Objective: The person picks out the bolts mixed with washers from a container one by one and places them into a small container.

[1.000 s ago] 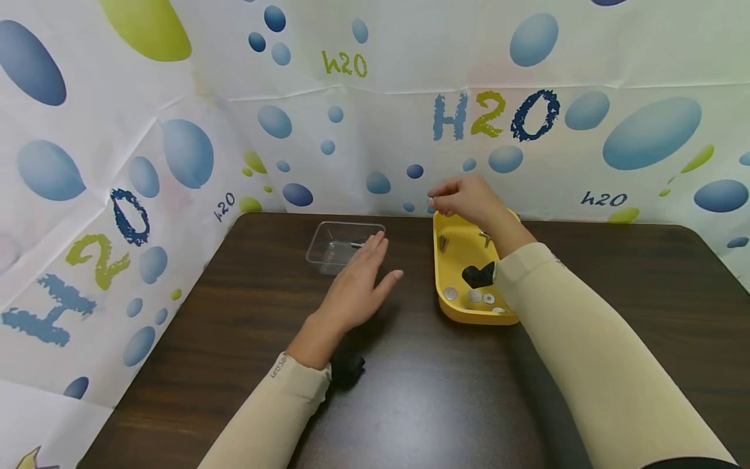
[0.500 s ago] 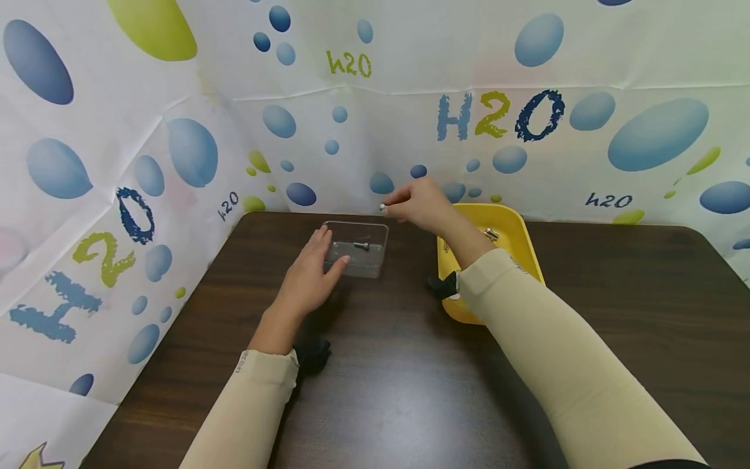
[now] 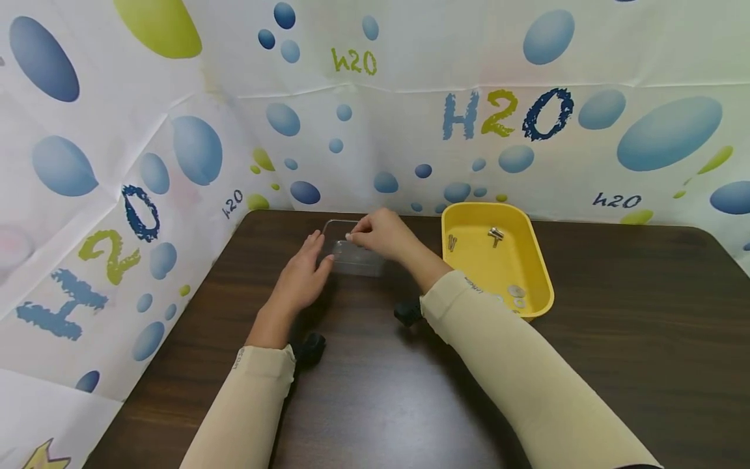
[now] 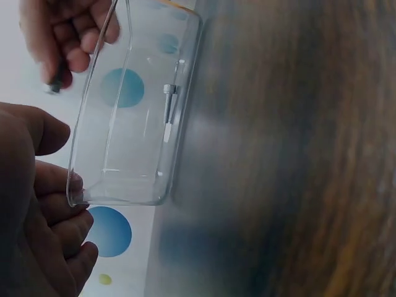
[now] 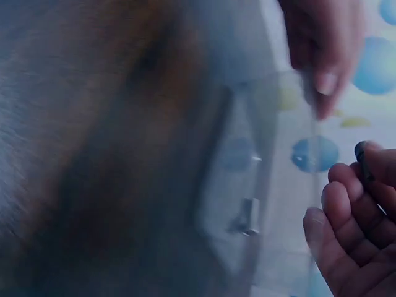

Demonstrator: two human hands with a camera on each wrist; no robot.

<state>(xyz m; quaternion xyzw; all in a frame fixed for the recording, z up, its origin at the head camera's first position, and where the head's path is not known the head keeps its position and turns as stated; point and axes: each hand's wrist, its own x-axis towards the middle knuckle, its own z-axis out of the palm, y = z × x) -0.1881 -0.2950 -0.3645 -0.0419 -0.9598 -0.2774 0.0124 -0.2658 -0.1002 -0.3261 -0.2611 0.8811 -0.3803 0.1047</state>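
Observation:
My right hand [image 3: 388, 236] is over the clear plastic box [image 3: 359, 266], pinching a small metal bolt [image 4: 57, 80] between thumb and fingertips. Much of that bolt is hidden by the fingers. At the box's left end, my left hand [image 3: 297, 281] touches the wall with its fingers, thumb held apart. Inside the box lies a socket-head bolt [image 4: 168, 104], seen through the clear wall in the left wrist view. The right wrist view is blurred but shows the same bolt [image 5: 250, 216] in the box.
To the right stands a yellow tray [image 3: 543, 286]. Several bolts [image 3: 495, 234] lie toward its back and washers [image 3: 517, 292] near its front. Behind the dark wooden table [image 3: 375, 391] hangs a white printed sheet [image 3: 398, 130] with blue drops.
My right hand has moved left from above the yellow tray to above the clear box, carrying the bolt. My left hand has shifted left to the box's left end.

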